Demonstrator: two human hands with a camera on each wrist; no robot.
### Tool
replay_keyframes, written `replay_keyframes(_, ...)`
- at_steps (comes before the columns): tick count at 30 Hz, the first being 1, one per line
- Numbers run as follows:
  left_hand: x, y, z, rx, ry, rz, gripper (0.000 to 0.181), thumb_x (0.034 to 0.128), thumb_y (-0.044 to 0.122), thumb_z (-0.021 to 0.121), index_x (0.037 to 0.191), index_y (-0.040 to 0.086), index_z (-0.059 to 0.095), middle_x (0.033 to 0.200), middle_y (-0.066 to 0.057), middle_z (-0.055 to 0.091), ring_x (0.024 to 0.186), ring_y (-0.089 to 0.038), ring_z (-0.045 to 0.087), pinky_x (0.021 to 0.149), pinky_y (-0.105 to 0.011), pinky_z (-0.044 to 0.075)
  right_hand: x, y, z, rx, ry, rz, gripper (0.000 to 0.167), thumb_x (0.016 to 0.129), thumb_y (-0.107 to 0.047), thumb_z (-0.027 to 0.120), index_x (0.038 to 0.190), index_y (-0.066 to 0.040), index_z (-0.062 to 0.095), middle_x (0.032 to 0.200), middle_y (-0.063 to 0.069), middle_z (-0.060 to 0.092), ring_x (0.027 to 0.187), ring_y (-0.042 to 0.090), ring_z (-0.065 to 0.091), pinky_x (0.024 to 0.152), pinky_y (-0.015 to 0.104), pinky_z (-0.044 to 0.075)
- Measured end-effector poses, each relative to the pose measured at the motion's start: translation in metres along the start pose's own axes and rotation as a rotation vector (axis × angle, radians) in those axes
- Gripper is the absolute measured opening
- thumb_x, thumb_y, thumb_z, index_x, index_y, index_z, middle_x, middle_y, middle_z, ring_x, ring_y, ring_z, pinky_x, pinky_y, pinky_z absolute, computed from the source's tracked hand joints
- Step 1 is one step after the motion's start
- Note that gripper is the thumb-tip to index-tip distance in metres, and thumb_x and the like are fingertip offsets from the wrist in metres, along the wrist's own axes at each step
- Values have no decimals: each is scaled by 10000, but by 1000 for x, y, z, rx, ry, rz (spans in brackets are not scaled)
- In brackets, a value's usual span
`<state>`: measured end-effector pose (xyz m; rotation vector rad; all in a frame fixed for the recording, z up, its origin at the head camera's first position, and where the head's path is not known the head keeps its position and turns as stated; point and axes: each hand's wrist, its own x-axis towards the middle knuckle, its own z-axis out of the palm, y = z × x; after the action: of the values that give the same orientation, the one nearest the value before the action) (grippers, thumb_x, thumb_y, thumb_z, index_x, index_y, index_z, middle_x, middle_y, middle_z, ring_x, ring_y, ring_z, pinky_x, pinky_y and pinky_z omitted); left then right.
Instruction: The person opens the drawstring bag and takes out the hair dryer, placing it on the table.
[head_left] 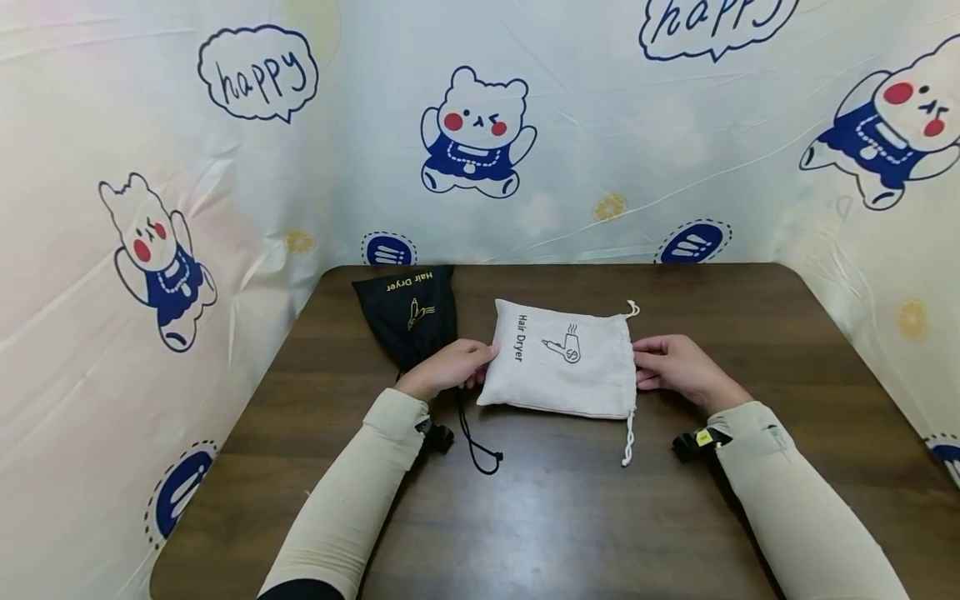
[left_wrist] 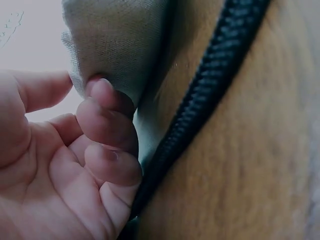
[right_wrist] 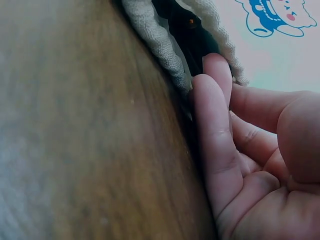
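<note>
A white cloth drawstring bag (head_left: 564, 360), printed "Hair Dryer", lies on the table with its mouth toward the right. My left hand (head_left: 456, 365) pinches its left end; in the left wrist view the thumb and curled fingers (left_wrist: 107, 125) are on the cloth. At the mouth, my right hand (head_left: 681, 367) pinches the upper rim (right_wrist: 227, 45), with a fingertip inside the opening. Something dark (right_wrist: 192, 37) with a small orange spot shows inside the bag. A black drawstring bag (head_left: 412, 317), also printed "Hair Dryer", lies behind my left hand, which partly hides it.
The black bag's cord (head_left: 472, 442) loops onto the brown wooden table (head_left: 540, 517) below my left hand. White cord ends (head_left: 628, 442) stick out at the white bag's mouth. A printed cloth backdrop (head_left: 585, 167) stands around the table's back and sides.
</note>
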<state>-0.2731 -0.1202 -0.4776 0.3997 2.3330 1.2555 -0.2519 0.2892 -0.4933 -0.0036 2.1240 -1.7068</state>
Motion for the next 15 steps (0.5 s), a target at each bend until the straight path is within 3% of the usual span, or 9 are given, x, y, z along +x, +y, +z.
replay_keyframes(6,-3,-3,-2,-12,-13,17,423,1082,420,521,857,86,652,758,-46,583,644,-195,530,600,-294,433,-1,1,0,0,10,13,484,1066,-140,570,1457,117,446,980,-24,718,796,100,716,746,287,623)
replay_keyframes(15,-2,-1,1,-28,31,-30,437,1072,462,515,868,102,656,774,-53,592,661,-206,542,580,-298,406,0,0,0,-28,21,-1,487,1057,-141,596,1455,112,475,996,-8,737,802,110,722,761,294,623)
